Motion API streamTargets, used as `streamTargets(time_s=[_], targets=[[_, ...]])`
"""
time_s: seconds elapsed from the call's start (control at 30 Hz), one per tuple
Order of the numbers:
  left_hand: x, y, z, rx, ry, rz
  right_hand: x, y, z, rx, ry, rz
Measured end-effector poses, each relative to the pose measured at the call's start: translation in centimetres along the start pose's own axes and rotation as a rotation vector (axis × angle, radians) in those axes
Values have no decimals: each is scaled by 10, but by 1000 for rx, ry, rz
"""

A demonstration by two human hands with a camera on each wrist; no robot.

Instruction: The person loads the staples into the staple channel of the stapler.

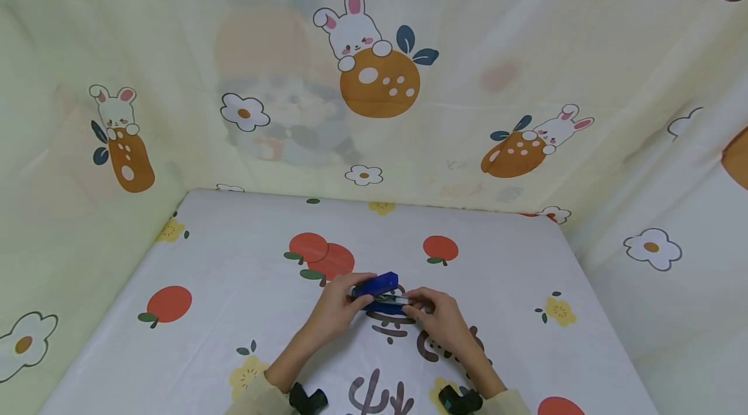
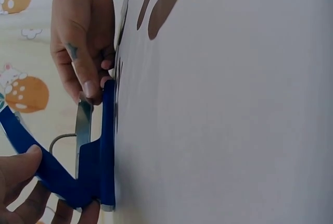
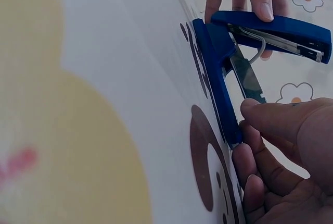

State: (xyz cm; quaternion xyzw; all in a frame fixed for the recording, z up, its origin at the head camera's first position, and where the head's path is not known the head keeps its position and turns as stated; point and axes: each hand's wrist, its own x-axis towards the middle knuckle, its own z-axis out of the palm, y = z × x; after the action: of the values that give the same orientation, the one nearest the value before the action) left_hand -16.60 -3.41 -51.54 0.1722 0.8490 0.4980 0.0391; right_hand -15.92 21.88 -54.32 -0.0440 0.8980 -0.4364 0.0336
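Observation:
A blue stapler [image 1: 378, 284] stands on the table, its top cover swung up away from the base. At the hinge end my left hand [image 1: 336, 304] grips it, thumb on the raised cover and fingers round the back. My right hand [image 1: 442, 316] is at the opposite end. Its thumb touches the front tip of the metal staple magazine [image 3: 246, 75], and its fingers lie by the front of the blue base [image 2: 107, 130]. Between cover and magazine runs a thin curved metal piece [image 2: 61, 138].
A white cloth with printed fruit and flowers covers the table [image 1: 234, 259]. Curtains with rabbit and orange prints [image 1: 444, 142] hang behind it and at both sides. Dark straps [image 1: 308, 399] sit at both wrists, over light sleeves.

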Motion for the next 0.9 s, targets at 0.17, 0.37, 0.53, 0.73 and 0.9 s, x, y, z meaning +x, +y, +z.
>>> streamTargets(time_s=[0.17, 0.37, 0.53, 0.73, 0.9], targets=[[2, 0, 2, 36, 6, 5, 1, 0, -2, 0, 3, -1], [4, 2, 5, 69, 10, 13, 3, 0, -2, 1, 3, -4], [4, 4, 7, 80, 13, 12, 3, 0, -2, 5, 2, 0], [5, 5, 8, 108, 17, 23, 3, 1, -3, 11, 3, 4], [6, 5, 10, 122, 6, 18, 4, 1, -3, 9, 6, 0]])
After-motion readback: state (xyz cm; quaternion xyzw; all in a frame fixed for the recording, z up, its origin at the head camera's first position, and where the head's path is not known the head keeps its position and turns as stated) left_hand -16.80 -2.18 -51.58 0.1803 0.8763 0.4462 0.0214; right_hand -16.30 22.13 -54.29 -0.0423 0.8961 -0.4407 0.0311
